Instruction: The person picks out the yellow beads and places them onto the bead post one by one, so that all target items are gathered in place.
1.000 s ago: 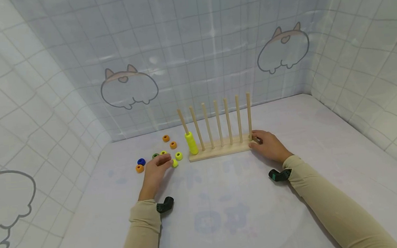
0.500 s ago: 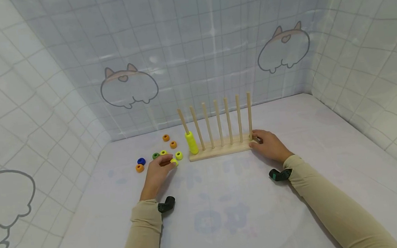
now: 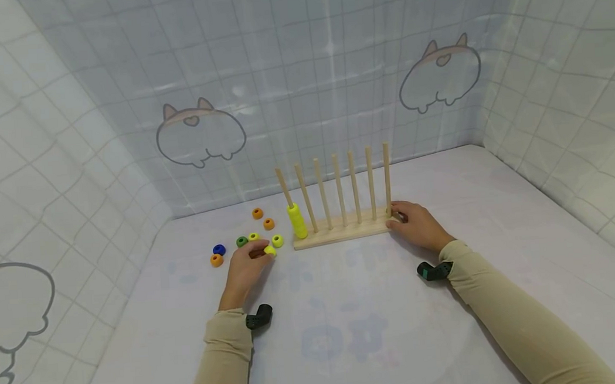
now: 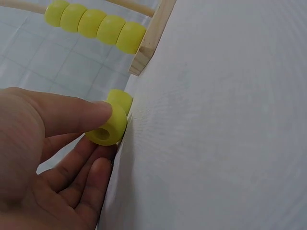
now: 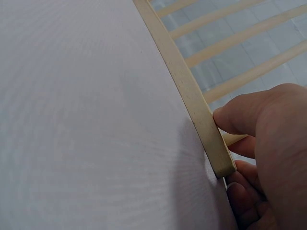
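Note:
My left hand [image 3: 245, 270] pinches a yellow bead [image 4: 115, 128] between thumb and fingers, low at the tabletop, with the bead's hole showing in the left wrist view. Just beyond it sits another yellow bead [image 4: 122, 98]. My right hand [image 3: 416, 225] grips the right end of a wooden peg rack [image 3: 344, 233], thumb on the base near the last peg; its other fingertips are partly hidden behind. Several yellow beads [image 3: 297, 221] are stacked on the rack's leftmost peg [image 4: 93, 24]. The other pegs are bare.
Left of the rack lie a green bead [image 3: 242, 242], a blue bead [image 3: 219, 250], another yellow bead [image 3: 254, 237] and three orange beads [image 3: 216, 260]. A tile-patterned sheet [image 3: 301, 86] stands behind the table [image 3: 342, 325] and on both sides.
My left hand has moved slightly right and closed its thumb and fingers on the yellow bead, which now shows tilted in the grip. The right hand stays on the rack.

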`<move>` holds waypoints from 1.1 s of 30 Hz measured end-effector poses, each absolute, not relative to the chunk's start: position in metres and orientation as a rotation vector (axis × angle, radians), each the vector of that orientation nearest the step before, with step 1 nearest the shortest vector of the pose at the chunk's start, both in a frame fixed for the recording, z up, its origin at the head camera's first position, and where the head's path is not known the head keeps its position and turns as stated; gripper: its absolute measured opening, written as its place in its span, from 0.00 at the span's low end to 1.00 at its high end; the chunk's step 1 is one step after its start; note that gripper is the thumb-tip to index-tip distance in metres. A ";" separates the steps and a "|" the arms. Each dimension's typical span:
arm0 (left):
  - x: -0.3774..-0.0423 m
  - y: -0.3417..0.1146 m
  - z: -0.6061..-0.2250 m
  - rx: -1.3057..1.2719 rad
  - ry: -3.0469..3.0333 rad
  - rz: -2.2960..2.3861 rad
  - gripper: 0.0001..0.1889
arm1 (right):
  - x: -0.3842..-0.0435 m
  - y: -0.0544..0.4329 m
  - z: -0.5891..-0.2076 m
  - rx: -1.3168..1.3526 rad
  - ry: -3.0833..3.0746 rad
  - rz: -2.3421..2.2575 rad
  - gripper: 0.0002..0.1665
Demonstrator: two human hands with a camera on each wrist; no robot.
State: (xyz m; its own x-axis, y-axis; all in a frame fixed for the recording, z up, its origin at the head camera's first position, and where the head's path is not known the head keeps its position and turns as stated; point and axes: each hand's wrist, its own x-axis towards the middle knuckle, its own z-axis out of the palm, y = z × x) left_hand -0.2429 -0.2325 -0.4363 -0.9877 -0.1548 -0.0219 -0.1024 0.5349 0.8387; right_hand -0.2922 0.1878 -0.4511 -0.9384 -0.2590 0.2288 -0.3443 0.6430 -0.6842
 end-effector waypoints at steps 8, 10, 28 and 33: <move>-0.240 -0.233 -0.435 0.229 -2.710 -1.495 0.20 | -0.293 0.187 -0.453 0.496 -2.757 1.196 0.29; -0.239 -0.233 -0.434 0.213 -2.714 -1.498 0.20 | -0.293 0.188 -0.454 0.498 -2.755 1.197 0.29; -0.237 -0.234 -0.422 0.174 -2.653 -1.632 0.22 | -0.290 0.186 -0.449 0.500 -2.749 1.206 0.29; -0.239 -0.235 -0.422 0.155 -2.627 -1.678 0.23 | -0.289 0.186 -0.448 0.495 -2.755 1.202 0.30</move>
State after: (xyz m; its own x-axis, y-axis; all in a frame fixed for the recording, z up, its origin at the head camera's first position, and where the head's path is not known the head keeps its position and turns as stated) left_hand -0.2387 -0.2355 -0.4217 -0.9948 -0.0948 -0.0360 -0.0725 0.4168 0.9061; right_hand -0.2892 0.1863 -0.4483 -0.9427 -0.2559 0.2139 -0.3309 0.6368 -0.6964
